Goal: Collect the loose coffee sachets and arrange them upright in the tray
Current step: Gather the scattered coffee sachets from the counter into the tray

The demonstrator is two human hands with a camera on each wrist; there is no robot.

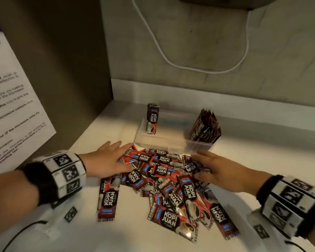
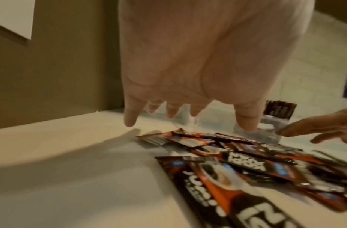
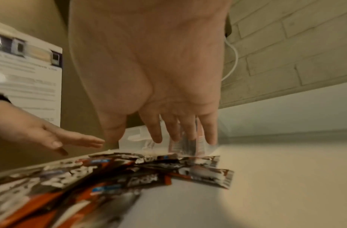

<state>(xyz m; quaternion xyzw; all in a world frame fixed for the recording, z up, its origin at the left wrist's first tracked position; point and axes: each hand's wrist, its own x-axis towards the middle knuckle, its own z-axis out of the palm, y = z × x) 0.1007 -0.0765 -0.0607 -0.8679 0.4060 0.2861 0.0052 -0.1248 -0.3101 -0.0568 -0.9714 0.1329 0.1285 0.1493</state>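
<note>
A pile of several loose red-and-black coffee sachets [image 1: 169, 180] lies flat on the white counter, also seen in the wrist views [image 2: 252, 163] [image 3: 114, 174]. Behind it stands a clear plastic tray [image 1: 164, 139]. One sachet [image 1: 152, 118] stands upright at the tray's left end and a bundle of sachets [image 1: 205, 127] stands at its right end. My left hand [image 1: 107, 160] [image 2: 190, 114] hovers with straight fingers over the pile's left edge. My right hand [image 1: 216, 170] [image 3: 160, 134] reaches in flat over the pile's right side. Neither hand holds anything.
A brown side panel with a printed notice [image 1: 13, 99] rises on the left. A brick back wall with a white cable [image 1: 189, 68] stands behind the tray. One sachet [image 1: 107, 199] lies apart, left of the pile. Bare counter [image 1: 262, 151] stretches to the right.
</note>
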